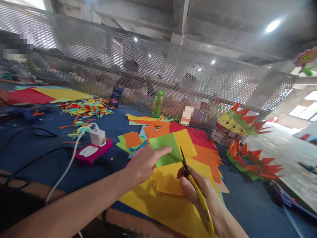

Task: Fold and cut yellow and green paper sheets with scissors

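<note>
Green paper point(163, 141) is placed at 2 o'clock from the left hand point(142, 163), the nearer, and crossed by 1 outstretched forefinger, the others curled; whether it is gripped cannot be told. Scissors point(202, 201) are held in the right hand's point(205, 185) closed fingers, pointed at 11 o'clock.

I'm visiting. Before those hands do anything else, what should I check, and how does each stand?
1. Scissors in the right hand: ok, held.
2. Blades together: ok, they look shut.
3. Blade tip apart from the left hand: cannot tell; its index finger looks close, depth unclear.
4. Green paper held down: cannot tell; the finger extends over it, contact unclear.
5. White cable clear of the left forearm: cannot tell; it disappears behind it.
6. Green bottle upright and capped: ok.
</note>
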`<action>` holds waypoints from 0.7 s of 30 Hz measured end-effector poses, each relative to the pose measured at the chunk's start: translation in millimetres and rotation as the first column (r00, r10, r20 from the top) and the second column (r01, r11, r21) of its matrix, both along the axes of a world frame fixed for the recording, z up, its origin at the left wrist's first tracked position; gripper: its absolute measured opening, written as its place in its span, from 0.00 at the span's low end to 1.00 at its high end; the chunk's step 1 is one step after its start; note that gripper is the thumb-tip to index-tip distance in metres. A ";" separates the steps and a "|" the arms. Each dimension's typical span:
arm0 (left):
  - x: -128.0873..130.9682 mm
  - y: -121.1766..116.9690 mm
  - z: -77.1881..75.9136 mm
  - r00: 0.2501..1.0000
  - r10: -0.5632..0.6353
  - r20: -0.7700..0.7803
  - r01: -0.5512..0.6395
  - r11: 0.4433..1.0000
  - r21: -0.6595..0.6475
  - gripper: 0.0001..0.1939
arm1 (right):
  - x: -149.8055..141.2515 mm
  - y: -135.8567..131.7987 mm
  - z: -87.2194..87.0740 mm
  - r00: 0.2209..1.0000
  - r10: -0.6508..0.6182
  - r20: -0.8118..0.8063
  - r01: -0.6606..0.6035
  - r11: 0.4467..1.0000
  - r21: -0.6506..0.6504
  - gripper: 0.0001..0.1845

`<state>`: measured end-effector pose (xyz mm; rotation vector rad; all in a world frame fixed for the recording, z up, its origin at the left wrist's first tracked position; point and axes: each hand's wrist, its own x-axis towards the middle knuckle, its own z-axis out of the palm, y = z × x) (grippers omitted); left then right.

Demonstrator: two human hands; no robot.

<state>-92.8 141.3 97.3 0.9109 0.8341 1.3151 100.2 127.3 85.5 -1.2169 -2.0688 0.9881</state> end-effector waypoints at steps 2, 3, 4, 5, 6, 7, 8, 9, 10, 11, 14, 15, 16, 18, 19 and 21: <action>-0.2 0.1 -0.2 1.000 0.008 -0.003 -0.008 1.000 -0.002 0.12 | 0.0 0.1 0.4 1.000 -0.006 0.012 0.006 1.000 0.002 0.31; -0.2 0.1 -0.5 1.000 0.009 -0.003 -0.009 1.000 -0.002 0.11 | -0.2 -0.1 0.6 1.000 -0.015 0.017 0.015 1.000 0.003 0.31; -0.3 0.1 -0.8 1.000 0.008 0.003 -0.008 1.000 0.000 0.11 | -0.7 -0.5 0.9 0.999 -0.028 0.018 0.028 1.000 0.003 0.31; -0.3 0.1 -1.1 1.000 0.004 0.008 -0.004 1.000 0.002 0.11 | -1.2 -1.1 1.2 0.999 -0.039 0.013 0.039 0.999 0.003 0.31; -0.4 -0.1 -1.3 1.000 -0.001 0.010 0.001 1.000 0.004 0.11 | -1.8 -1.8 1.4 0.999 -0.049 0.003 0.049 0.999 0.004 0.32; -0.6 -0.2 -1.5 1.000 -0.005 0.009 0.005 1.000 0.006 0.11 | -2.4 -2.4 1.5 0.998 -0.057 -0.007 0.057 0.998 0.005 0.32; -0.8 -0.3 -1.6 1.000 -0.009 0.008 0.009 1.000 0.007 0.11 | -2.9 -2.9 1.6 0.998 -0.063 -0.017 0.063 0.998 0.005 0.32; -1.1 -0.2 -1.9 1.000 -0.013 0.011 0.013 1.000 0.008 0.11 | -3.2 -3.3 1.5 0.997 -0.067 -0.025 0.067 0.998 0.004 0.32; -1.3 0.0 -2.3 1.000 -0.018 0.017 0.018 1.000 0.006 0.11 | -3.4 -3.5 1.2 0.997 -0.069 -0.028 0.069 0.998 0.003 0.32; -1.6 0.3 -2.9 0.999 -0.024 0.022 0.024 1.000 0.001 0.12 | -3.4 -3.5 0.8 0.997 -0.070 -0.027 0.070 0.998 0.000 0.32; -2.1 1.5 -5.7 0.999 -0.017 0.030 0.018 1.000 -0.023 0.13 | -2.9 -3.1 -1.5 0.998 -0.065 -0.019 0.065 0.998 -0.009 0.31; -2.1 1.8 -6.8 0.999 -0.013 0.031 0.014 0.999 -0.032 0.13 | -2.7 -3.1 -2.3 0.998 -0.066 -0.019 0.065 0.998 -0.010 0.31; -2.1 2.0 -7.9 0.999 -0.012 0.032 0.013 0.999 -0.036 0.13 | -2.5 -3.2 -3.0 0.997 -0.069 -0.023 0.068 0.998 -0.011 0.31; -1.9 2.1 -9.4 0.999 -0.023 0.049 0.024 0.999 -0.024 0.13 | -2.3 -3.8 -4.0 0.997 -0.073 -0.035 0.073 0.997 -0.017 0.30; -1.8 2.0 -9.8 0.998 -0.033 0.056 0.034 0.999 -0.013 0.13 | -2.3 -4.3 -4.2 0.996 -0.076 -0.040 0.075 0.997 -0.024 0.30; -1.4 1.8 -9.3 0.997 -0.048 0.063 0.047 0.999 0.013 0.13 | -2.2 -5.3 -4.4 0.996 -0.080 -0.043 0.078 0.996 -0.044 0.30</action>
